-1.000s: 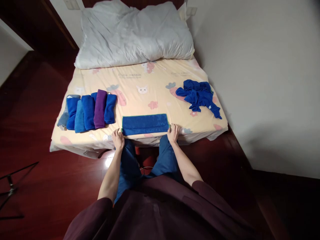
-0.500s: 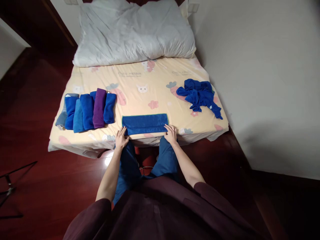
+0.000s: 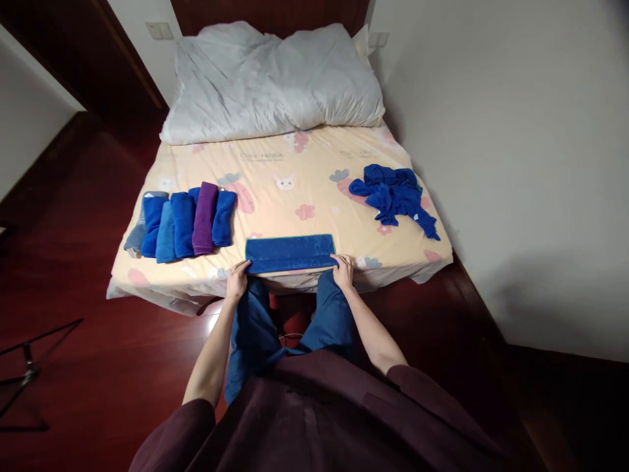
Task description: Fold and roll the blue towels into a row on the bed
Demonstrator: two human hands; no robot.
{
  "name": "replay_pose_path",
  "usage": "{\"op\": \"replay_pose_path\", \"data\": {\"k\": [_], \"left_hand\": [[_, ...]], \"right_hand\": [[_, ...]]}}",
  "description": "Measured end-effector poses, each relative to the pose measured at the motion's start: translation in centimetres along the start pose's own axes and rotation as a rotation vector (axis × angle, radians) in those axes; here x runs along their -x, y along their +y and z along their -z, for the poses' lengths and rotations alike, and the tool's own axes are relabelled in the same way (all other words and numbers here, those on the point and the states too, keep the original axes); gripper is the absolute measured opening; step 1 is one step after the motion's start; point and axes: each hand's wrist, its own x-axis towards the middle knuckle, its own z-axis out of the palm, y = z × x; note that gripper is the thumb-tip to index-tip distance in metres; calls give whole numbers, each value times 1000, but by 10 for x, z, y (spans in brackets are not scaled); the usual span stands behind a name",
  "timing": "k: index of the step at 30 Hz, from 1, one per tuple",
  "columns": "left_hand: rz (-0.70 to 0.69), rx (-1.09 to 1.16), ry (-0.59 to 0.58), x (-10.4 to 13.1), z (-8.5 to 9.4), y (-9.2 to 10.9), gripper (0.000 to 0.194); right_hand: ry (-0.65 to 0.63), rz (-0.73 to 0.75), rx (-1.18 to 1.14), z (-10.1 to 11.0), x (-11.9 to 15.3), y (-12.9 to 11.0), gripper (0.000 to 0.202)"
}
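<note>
Your left hand (image 3: pixel 236 282) pinches the blue cloth (image 3: pixel 289 251) at its near left end; your right hand (image 3: pixel 344 272), its near right. Cloth lies as a long strip along the near edge of the bed (image 3: pixel 275 213), rolls (image 3: pixel 183 226) off left, crumpled blue heap (image 3: pixel 394 195) off right.

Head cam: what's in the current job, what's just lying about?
In the job:
- flat blue towel
- left hand, at its near left corner
- right hand, at its near right corner
- probably the towel row and crumpled blue cloths
- bed sheet, as work surface

Lying about:
- white quilt
- black stand
</note>
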Motion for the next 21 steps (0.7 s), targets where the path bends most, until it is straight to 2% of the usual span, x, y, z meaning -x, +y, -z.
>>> {"op": "replay_pose_path", "data": {"k": [3,6,10,15,21], "left_hand": [[20,66,-11,-4,0,-1,61],[28,85,1,-10,-1,-1,53],[188,40,100,-13,-3,-7,32],[243,16,104,-15,-6,-13,19],[323,76,143,-20,-8,-12,21]], "right_hand": [[20,-4,-84,-1,-6,4,51],[46,-38,-150,-4,-10,8,42],[114,-193,-125,-7,-11,15,23],[106,-248,-102,-9,-12,21,26],[96,-301,-93,-13,-13,23,28]]}}
